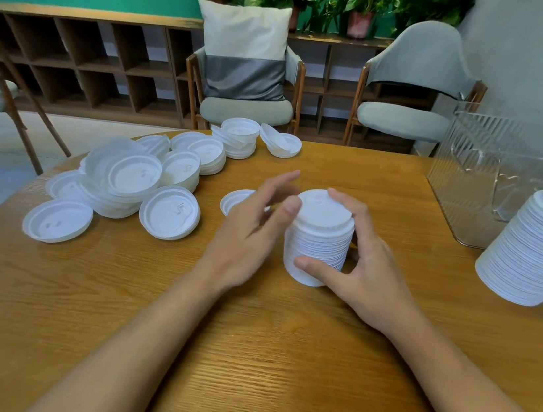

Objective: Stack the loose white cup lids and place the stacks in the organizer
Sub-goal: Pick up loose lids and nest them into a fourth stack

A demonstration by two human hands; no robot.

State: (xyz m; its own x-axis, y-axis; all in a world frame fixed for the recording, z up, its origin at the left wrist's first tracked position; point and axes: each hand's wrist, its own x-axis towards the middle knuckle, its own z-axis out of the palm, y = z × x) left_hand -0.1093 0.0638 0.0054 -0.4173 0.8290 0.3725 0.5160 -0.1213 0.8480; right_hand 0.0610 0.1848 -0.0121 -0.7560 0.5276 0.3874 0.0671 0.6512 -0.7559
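We note table (pixel 243 357): wood, clear grain, smooth, soft satin sheen. By left edge we see loose lids (pixel 170 212): thin white plastic, smooth, faint gloss, some slightly translucent. Mid-table, lid stack (pixel 318 243): same white plastic, sides finely ridged by rims. By far right edge, organizer (pixel 469 162): clear hard plastic, ribbed walls, glossy. Beyond far edge, chairs (pixel 402 119): matt grey cloth, wooden frames.

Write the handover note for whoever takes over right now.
Right hand grips the centre stack, thumb at its base, fingers over its top. Left hand is open and blurred, thumb by the stack's upper edge.
Done: this stack, plus a taller stack standing on the table at the right, beside the organizer.
Left: many loose lids at the left to stack; no stack seen in the organizer yet.
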